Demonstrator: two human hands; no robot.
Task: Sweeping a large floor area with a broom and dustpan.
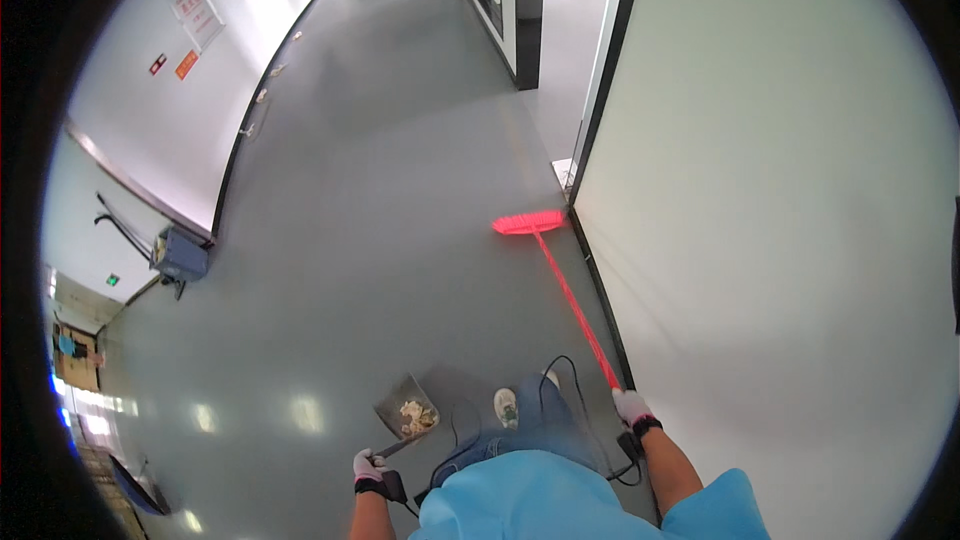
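My right hand (631, 407), in a pale glove, is closed round the top end of a long pink-red broom (570, 292). The broom's bristle head (528, 223) rests on the grey floor ahead, its right end close to the foot of the right wall. In my left hand (368, 464), also gloved, I grip the handle of a dark dustpan (397, 402). Beige crumpled debris (416, 417) lies inside the pan, which is beside my feet on the left. Black cables run from both wrists.
A white wall (770, 190) stands close on my right, with a doorway (575, 60) beyond it. By the left wall is a grey wheeled cart (181, 254). Small litter (262, 96) lies along that wall's base. A distant person (70, 345) shows at far left.
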